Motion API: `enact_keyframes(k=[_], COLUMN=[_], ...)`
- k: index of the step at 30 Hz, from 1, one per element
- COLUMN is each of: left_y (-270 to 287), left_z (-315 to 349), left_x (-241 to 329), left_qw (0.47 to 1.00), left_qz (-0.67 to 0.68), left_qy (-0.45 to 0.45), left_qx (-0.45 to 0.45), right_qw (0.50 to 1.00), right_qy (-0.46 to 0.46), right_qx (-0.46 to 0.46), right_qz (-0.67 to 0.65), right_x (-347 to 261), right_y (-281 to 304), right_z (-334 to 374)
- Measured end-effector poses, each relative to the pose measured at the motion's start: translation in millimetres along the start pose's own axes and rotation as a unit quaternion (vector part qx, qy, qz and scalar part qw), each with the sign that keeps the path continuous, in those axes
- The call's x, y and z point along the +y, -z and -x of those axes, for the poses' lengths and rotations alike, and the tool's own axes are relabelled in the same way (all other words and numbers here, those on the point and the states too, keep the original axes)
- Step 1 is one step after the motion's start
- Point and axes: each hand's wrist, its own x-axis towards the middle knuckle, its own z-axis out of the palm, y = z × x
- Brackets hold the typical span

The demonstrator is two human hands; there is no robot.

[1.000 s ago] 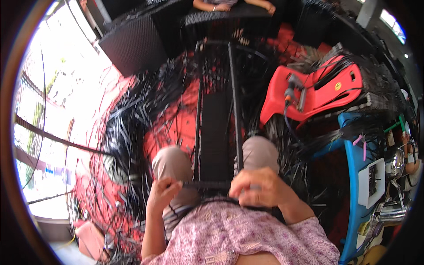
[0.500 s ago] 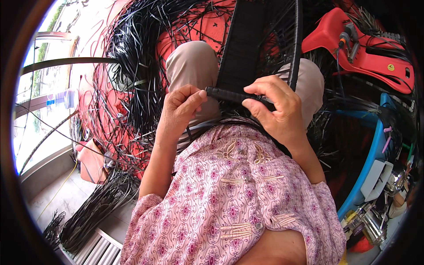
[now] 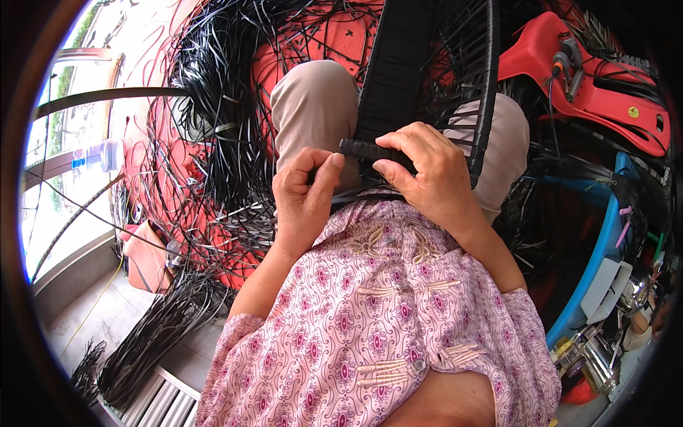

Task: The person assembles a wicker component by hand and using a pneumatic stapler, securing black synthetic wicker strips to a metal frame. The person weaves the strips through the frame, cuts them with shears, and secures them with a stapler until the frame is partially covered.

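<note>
A black frame wound with flat plastic strip lies between my knees. It has a dark woven panel [image 3: 393, 85] and a wrapped side rail [image 3: 488, 92]. Its near end, a wrapped black bar [image 3: 361, 149], reaches over my lap. My right hand [image 3: 445, 181] curves around that bar, with forefinger and thumb on either side of it. Just left of the bar's tip, my left hand [image 3: 304, 196] is closed, its thumb pressed against the curled fingers. Whatever is pinched there is hidden.
A heap of loose black strips [image 3: 220, 92] covers the red floor at the left. On the right are a red plastic stool [image 3: 580, 85] with a corded tool [image 3: 560, 62] on it, and a blue tub [image 3: 594, 249]. A strip bundle [image 3: 153, 338] lies lower left.
My left hand has come down and toward me, turning slightly, and now sits nearer my lap. The right hand has shifted a little left along the bar. The frame has tilted slightly.
</note>
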Motion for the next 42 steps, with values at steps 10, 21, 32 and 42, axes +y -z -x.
enact_keyframes(k=[10,21,32,42], left_y=[7.2,19.5,21.9,31.8], left_z=[-17.2,-50.0,-57.0,-80.2], left_x=[15.3,37.8,48.2,35.9], left_qw=[0.996,0.963,0.925,0.936], left_qz=[-0.059,-0.181,-0.281,-0.195], left_qy=[0.002,-0.050,-0.126,-0.064], left_qx=[-0.066,-0.194,-0.225,-0.287], right_qw=[1.000,1.000,1.000,0.999], right_qy=[-0.007,-0.018,-0.013,-0.012], right_qx=[-0.003,-0.004,0.002,-0.006], right_qz=[0.002,-0.012,-0.013,-0.032], right_x=[-0.6,0.1,1.9,-15.0], right_y=[-1.5,-1.6,-4.3,-4.0], right_z=[-0.6,-0.8,0.4,-13.1])
